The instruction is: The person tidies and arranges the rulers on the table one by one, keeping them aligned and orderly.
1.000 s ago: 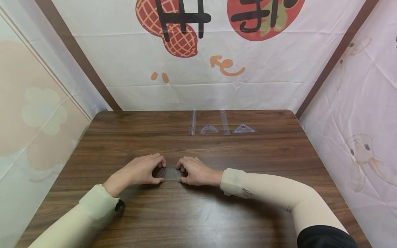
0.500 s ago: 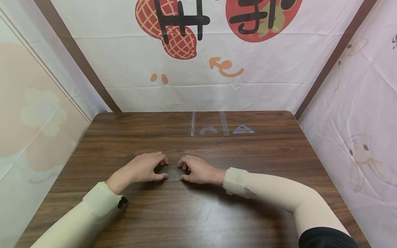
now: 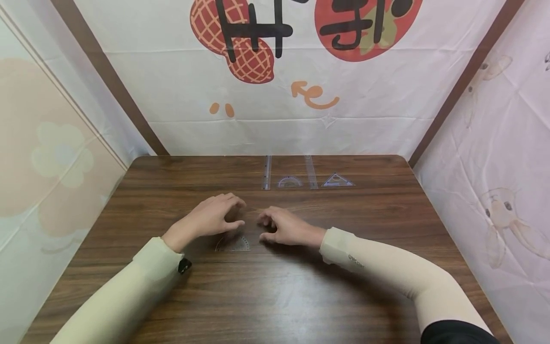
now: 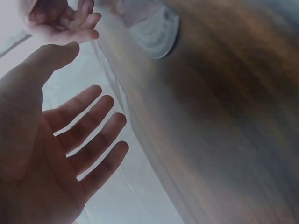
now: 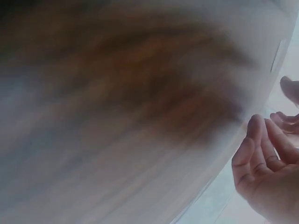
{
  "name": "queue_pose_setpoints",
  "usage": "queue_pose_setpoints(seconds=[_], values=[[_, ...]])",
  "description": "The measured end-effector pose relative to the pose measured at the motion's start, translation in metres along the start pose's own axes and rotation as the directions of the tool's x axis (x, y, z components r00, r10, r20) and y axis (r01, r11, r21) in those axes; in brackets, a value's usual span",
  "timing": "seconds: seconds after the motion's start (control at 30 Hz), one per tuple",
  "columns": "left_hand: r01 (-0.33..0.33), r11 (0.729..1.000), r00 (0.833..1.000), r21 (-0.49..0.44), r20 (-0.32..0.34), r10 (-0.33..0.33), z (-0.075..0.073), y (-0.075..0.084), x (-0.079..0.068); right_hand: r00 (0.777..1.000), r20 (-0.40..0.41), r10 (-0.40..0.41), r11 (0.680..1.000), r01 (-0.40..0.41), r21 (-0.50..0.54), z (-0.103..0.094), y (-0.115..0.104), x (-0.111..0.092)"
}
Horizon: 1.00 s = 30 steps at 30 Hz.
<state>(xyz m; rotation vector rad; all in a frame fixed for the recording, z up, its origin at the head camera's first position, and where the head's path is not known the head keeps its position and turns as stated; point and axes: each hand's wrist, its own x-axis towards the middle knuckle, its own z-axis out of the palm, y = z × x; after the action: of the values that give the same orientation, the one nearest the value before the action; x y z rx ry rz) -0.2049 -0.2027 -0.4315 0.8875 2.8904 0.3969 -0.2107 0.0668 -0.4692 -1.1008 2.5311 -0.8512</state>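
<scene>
A clear protractor (image 3: 238, 245) lies flat on the wooden table, straight edge toward me, its left part overlapped by my left hand (image 3: 208, 216). That hand hovers over it with nothing held; the left wrist view shows its fingers (image 4: 88, 123) spread and relaxed, apart from the protractor (image 4: 159, 35). To the right and a little beyond the protractor, my right hand (image 3: 287, 227) is raised with fingers loosely bent and nothing in them. In the right wrist view the right hand (image 5: 268, 175) likewise holds nothing, and the tabletop is blurred.
Along the back of the table (image 3: 275, 296) lie a clear ruler (image 3: 267, 173), a second protractor (image 3: 290, 182), another ruler (image 3: 311, 173) and a triangular set square (image 3: 337, 180). Printed cloth (image 3: 249, 136) hangs behind the table and on both sides.
Both hands have let go of the protractor and moved up and away from me, the right one also rightward. The protractor stays on the table near where they held it.
</scene>
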Motion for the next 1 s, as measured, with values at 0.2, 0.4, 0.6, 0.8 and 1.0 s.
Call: queue_pose_setpoints(seconds=[0.2, 0.4, 0.6, 0.8, 1.0], values=[[0.028, 0.999, 0.999, -0.037, -0.042, -0.029, -0.003, 0.0, 0.016, 0.999, -0.046, -0.027, 1.0, 0.027, 0.014, -0.014, 0.012, -0.003], [0.043, 0.995, 0.998, -0.087, -0.049, -0.047, -0.002, 0.002, 0.036, 0.997, -0.077, -0.017, 1.0, 0.017, -0.004, -0.028, 0.025, -0.004], [0.063, 0.993, 0.997, -0.102, -0.042, -0.067, 0.002, 0.001, 0.054, 0.994, -0.112, 0.007, 1.0, -0.01, -0.025, -0.039, 0.038, -0.004], [0.076, 0.992, 0.996, -0.096, -0.041, -0.08, 0.003, 0.004, 0.072, 0.989, -0.142, 0.05, 0.998, -0.056, -0.035, -0.052, 0.055, -0.002], [0.085, 0.992, 0.995, -0.092, -0.038, -0.089, 0.006, 0.007, 0.089, 0.981, -0.162, 0.107, 0.992, -0.115, -0.044, -0.063, 0.07, 0.0]])
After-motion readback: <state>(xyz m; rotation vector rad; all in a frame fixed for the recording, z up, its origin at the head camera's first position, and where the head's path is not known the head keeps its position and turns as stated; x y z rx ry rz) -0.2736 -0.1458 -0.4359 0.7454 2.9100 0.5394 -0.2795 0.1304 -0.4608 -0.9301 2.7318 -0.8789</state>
